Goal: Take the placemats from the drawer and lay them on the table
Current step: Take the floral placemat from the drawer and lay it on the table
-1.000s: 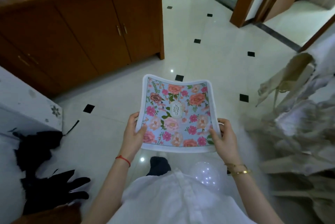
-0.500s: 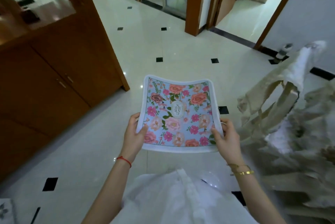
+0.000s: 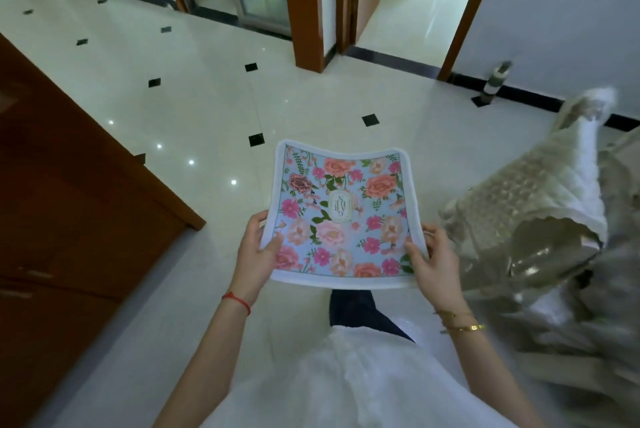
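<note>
1. Holding a square blue placemat with pink and orange flowers and a white border [image 3: 341, 216], the person grips it with both hands, up in the air over the shiny cream tiled floor with small black squares [image 3: 214, 88].
2. The left hand [image 3: 258, 254] has its fingers [image 3: 277, 241] closed on the left edge of the mat, thumb on top.
3. The right hand [image 3: 434, 263] has its fingers closed on the right edge, thumb on top too.
4. The mat is flat-side up and its two side edges curl up a little.
5. A thin red string [image 3: 236, 299] is tied on the left wrist, and gold bracelets [image 3: 462, 323] are on the right wrist.
6. A brown wooden cabinet [image 3: 69, 213] stands to the left.
7. A pale shiny cloth cover [image 3: 540, 206] sits to the right, near the mat.
</note>
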